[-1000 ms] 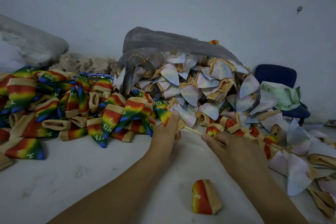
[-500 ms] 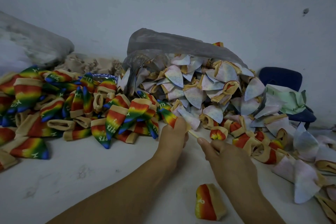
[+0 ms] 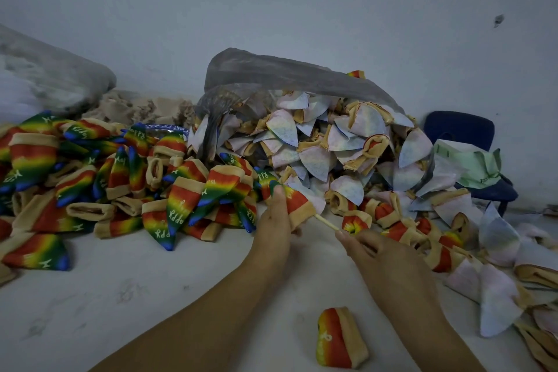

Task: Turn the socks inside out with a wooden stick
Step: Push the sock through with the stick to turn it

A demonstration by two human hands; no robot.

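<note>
Rainbow socks are heaped along the left edge of the white surface. Judge these as done and kept apart from the unturned stock.

At centre, your left hand grips the working sock. The thumb presses over its green toe end, and the other fingers are hidden beneath. This hold likely stops the fabric sliding while the tool drives through. The sock's long axis runs from toe at upper left to tan cuff at lower right, so the cuff opens toward your right hand.

The wooden stick follows the same line. Its far end sits inside the cuff, and its near end is pinched tight in the fingertips of your right hand. A shared axis should let the push travel straight down the tube.

One loose sock lies alone at the near edge, between your forearms. Behind, pale inside-out socks spill from a grey plastic bag toward the right edge.
</note>
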